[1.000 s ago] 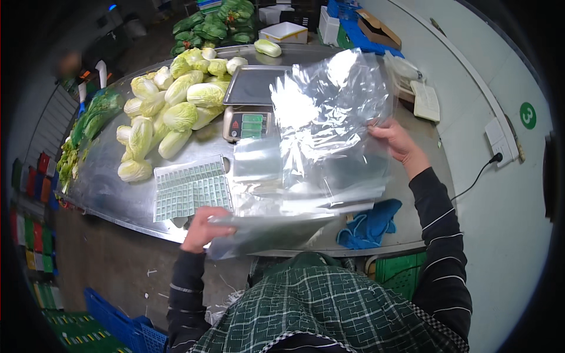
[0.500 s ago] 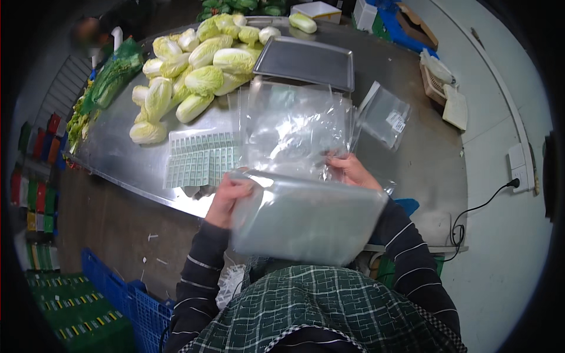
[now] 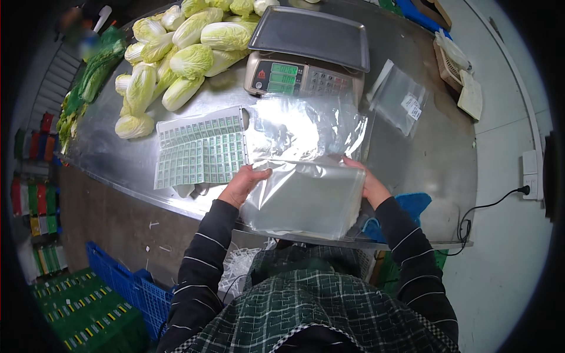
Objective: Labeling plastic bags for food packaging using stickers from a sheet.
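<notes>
A stack of clear plastic bags (image 3: pixel 303 200) looks smooth and grey-green through its layers, roughly rectangular, with bright creases and a white gleam along its far edge. It lies at the near edge of the steel table (image 3: pixel 438 170), between the two hands. The left hand (image 3: pixel 247 183) grips the stack's left side near the far corner, thumb on top. The right hand (image 3: pixel 368 182) is at the far right corner, a fingertip at the edge; its other fingers are largely hidden, so whether it is closed cannot be told. Just beyond the grip, more crinkled clear plastic (image 3: pixel 312 126) spreads toward the digital scale (image 3: pixel 303 76).
</notes>
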Action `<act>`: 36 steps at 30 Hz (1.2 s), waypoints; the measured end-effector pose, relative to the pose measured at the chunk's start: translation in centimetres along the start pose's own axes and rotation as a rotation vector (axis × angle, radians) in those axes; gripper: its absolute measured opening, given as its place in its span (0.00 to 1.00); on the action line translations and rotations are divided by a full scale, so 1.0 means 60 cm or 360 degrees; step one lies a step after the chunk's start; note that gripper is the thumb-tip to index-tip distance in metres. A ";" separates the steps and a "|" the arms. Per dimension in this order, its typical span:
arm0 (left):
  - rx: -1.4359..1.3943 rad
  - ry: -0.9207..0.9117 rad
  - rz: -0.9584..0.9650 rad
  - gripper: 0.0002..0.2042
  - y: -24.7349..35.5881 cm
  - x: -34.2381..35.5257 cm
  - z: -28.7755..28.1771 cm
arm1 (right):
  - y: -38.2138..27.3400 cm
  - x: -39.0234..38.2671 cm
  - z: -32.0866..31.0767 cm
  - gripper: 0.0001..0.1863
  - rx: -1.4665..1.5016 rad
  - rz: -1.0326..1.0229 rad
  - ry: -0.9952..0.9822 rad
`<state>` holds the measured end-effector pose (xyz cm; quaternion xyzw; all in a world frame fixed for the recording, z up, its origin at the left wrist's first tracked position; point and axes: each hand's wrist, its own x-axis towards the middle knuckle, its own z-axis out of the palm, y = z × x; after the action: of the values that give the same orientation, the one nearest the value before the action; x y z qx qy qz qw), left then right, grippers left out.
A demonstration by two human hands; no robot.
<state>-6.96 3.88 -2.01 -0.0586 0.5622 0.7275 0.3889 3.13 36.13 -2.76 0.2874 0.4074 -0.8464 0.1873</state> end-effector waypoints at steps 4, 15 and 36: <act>0.0095 -0.0072 -0.0015 0.17 0.013 -0.013 -0.010 | -0.063 -0.019 0.014 0.24 0.0077 0.0147 -0.0343; 0.0079 0.0018 -0.0086 0.13 0.009 -0.004 -0.031 | -0.088 0.012 0.036 0.35 -0.1178 -0.0222 0.0031; -0.0688 0.0018 -0.0174 0.23 0.022 -0.021 -0.041 | 0.009 -0.108 0.070 0.23 -0.3223 -0.1655 -0.0570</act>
<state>-7.79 1.06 -1.25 -0.1752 0.3914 0.8085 0.4030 7.00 33.02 3.19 -0.3217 0.9370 -0.1351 0.0159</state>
